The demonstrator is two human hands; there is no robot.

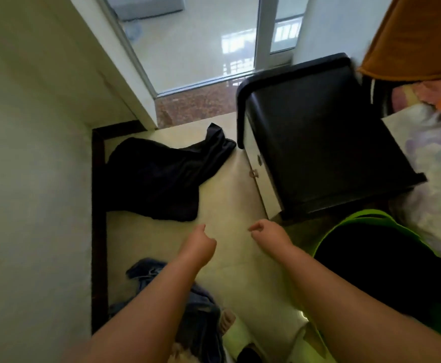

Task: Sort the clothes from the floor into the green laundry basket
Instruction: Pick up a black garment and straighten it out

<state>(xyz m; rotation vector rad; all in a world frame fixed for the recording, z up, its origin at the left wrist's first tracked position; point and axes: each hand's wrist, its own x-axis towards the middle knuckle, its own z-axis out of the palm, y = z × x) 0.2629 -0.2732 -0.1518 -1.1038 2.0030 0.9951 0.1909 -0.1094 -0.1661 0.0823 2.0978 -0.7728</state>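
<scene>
A black garment (pixel 161 176) lies spread on the cream floor by the wall, ahead of both hands. Under my left forearm sits a crumpled blue-grey garment (pixel 201 318). The green laundry basket (pixel 366 218) stands at the right with dark cloth inside it. My left hand (pixel 198 247) hovers over the floor with fingers loosely curled and nothing in it, just short of the black garment's near edge. Held level with it, my right hand (pixel 269 235) is also loosely curled and empty, left of the basket's rim.
A black-topped bedside cabinet (pixel 319 142) with a white drawer front stands right of the black garment. A bed with patterned sheets (pixel 434 158) lies at the far right. A wall (pixel 31 179) closes the left; a glass sliding door (pixel 201 43) is ahead.
</scene>
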